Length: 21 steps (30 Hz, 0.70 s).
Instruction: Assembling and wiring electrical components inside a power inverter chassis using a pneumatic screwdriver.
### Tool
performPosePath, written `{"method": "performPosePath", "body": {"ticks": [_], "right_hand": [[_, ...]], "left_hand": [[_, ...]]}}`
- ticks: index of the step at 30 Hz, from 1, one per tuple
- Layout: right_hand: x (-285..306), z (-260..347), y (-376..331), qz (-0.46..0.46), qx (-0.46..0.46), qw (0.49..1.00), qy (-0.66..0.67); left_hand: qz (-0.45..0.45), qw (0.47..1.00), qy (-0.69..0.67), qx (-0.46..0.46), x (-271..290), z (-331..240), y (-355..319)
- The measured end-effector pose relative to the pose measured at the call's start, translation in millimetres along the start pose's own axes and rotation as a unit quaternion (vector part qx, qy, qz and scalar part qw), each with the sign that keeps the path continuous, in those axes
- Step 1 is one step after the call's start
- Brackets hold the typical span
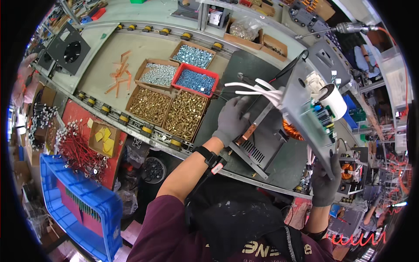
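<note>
Left hand [233, 118]: gloved, fingers half-curled beside copper strip [249, 132] on vented metal chassis [273, 153]; cannot tell whether it pinches anything. Right hand [326, 185]: gloved, closed on lower end of tilted grey panel [297, 102] bearing circuit board [323, 117] and white cylinder [336, 102]. Panel over desk [239, 65], blocking view of chassis's right side. White cables [257, 89] jutting left from panel. Farther left: red tray [192, 91], brass fasteners [150, 105].
</note>
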State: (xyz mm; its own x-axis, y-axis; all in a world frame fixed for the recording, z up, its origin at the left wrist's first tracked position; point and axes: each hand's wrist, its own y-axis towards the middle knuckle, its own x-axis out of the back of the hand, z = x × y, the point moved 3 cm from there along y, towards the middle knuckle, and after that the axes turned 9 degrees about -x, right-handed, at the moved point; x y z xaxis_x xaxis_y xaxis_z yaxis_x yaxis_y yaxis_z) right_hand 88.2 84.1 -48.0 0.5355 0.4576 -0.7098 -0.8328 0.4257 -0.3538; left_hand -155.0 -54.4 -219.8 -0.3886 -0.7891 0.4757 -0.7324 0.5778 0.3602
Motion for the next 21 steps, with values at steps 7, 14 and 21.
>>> {"method": "performPosePath", "body": {"ticks": [7, 14, 21], "right_hand": [[-7.8, 16.5, 14.7, -0.101, 0.073, 0.992, 0.032], [-12.2, 2.5, 23.3, -0.130, 0.083, 0.987, 0.037], [-16.4, -14.1, 16.1, -0.197, 0.133, 0.971, 0.002]], "left_hand": [[-0.018, 0.972, -0.019, -0.233, 0.7, -41.7, 54.0], [0.018, 0.970, 0.086, -0.226, -25.3, -39.3, 100.2], [0.379, 0.907, 0.143, -0.116, 0.2, -40.9, 104.7]]}}
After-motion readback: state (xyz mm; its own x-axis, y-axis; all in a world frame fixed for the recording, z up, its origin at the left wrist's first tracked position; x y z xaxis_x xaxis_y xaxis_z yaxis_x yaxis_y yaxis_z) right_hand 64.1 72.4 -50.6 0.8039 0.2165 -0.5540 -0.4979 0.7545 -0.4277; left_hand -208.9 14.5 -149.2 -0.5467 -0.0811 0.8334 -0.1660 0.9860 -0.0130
